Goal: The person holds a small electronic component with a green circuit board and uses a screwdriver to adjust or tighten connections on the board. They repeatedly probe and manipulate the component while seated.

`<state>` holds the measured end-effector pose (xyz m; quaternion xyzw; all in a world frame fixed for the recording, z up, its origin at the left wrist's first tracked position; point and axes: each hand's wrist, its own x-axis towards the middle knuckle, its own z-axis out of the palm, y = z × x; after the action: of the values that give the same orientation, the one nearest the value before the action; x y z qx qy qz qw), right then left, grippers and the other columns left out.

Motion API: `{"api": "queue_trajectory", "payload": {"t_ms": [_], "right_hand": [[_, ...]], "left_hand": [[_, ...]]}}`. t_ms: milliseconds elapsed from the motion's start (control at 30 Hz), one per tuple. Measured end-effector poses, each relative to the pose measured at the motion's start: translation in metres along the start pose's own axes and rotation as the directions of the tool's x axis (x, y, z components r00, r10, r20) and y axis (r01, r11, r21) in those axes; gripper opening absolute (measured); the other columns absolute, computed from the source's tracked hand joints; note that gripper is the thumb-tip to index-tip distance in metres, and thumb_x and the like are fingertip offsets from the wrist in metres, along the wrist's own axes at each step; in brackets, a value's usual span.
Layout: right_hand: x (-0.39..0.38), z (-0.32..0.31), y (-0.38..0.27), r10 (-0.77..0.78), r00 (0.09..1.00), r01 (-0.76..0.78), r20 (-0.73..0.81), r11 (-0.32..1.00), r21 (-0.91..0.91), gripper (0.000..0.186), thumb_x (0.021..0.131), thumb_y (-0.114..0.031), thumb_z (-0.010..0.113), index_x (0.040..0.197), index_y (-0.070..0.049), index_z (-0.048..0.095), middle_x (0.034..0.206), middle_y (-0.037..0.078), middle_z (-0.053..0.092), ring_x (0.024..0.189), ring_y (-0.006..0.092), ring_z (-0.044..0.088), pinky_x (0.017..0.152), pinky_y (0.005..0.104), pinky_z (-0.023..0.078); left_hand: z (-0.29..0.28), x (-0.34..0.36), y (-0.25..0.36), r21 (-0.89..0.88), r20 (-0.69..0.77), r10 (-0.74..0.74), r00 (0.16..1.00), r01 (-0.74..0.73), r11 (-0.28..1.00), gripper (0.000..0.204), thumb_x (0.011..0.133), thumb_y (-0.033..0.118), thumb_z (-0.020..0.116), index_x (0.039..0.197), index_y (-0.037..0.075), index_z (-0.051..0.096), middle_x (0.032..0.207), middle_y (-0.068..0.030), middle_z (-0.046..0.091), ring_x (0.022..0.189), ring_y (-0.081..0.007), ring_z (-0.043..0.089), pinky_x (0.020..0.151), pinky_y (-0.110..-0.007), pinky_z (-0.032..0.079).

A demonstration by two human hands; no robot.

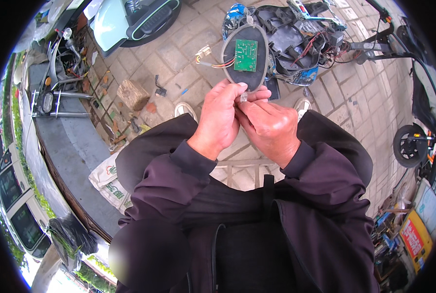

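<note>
An oval grey panel (259,78) carries a green circuit board (245,55), with coloured wires running left to a pale plug (203,52). My left hand (217,117) grips the panel's lower end, thumb on its rim. My right hand (269,127) is closed just below, its fingertips at a small translucent tab (244,97) on the panel; exactly what they pinch is hidden. Beyond the panel lies a dismantled black-and-blue vehicle body (291,44) with red and black wires.
A pale-green unicycle-like vehicle (113,27) stands top left. A wood block (133,94), small debris and a white sack (108,178) lie left, beside a grey ledge (81,141). A scooter wheel (406,146) and stacked clutter (415,234) line the right.
</note>
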<state>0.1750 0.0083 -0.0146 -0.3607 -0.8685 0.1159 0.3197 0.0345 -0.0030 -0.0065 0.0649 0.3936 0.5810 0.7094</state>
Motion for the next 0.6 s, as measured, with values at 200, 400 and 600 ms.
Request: {"api": "queue_trajectory", "payload": {"t_ms": [200, 400, 600], "right_hand": [[-0.0009, 0.0029, 0.0049, -0.063, 0.998, 0.063, -0.027, 0.998, 0.0, 0.018, 0.074, -0.008, 0.074, 0.091, -0.011, 0.068, 0.068, 0.001, 0.056, 0.059, 0.0173, 0.064, 0.048, 0.0322, 0.047], [-0.0006, 0.0028, 0.005, -0.1, 0.995, 0.1, 0.001, 0.995, -0.017, 0.024, 0.075, -0.008, 0.072, 0.098, -0.011, 0.07, 0.07, 0.001, 0.057, 0.059, 0.0168, 0.063, 0.048, 0.0321, 0.048], [0.0025, 0.0017, 0.0043, -0.146, 0.989, 0.146, 0.0, 0.989, -0.026, 0.024, 0.073, -0.007, 0.07, 0.097, -0.01, 0.068, 0.071, 0.002, 0.056, 0.06, 0.0178, 0.063, 0.049, 0.0325, 0.049]], "left_hand": [[0.0029, 0.0009, -0.0012, -0.01, -0.019, 0.009, 1.0, -0.01, 1.0, 0.023, 0.101, 0.005, 0.048, 0.117, -0.008, 0.057, 0.11, -0.0218, 0.07, 0.1, -0.0301, 0.073, 0.095, -0.041, 0.058], [0.0037, -0.0023, -0.0021, -0.027, -0.039, 0.015, 0.999, -0.016, 0.999, 0.022, 0.101, 0.006, 0.049, 0.116, -0.007, 0.057, 0.11, -0.0215, 0.07, 0.101, -0.0292, 0.073, 0.095, -0.04, 0.058], [-0.0011, -0.0016, -0.0049, -0.021, -0.011, -0.024, 1.0, 0.023, 1.0, 0.023, 0.099, 0.006, 0.05, 0.117, -0.007, 0.058, 0.109, -0.0205, 0.071, 0.101, -0.0282, 0.072, 0.094, -0.04, 0.057]]}}
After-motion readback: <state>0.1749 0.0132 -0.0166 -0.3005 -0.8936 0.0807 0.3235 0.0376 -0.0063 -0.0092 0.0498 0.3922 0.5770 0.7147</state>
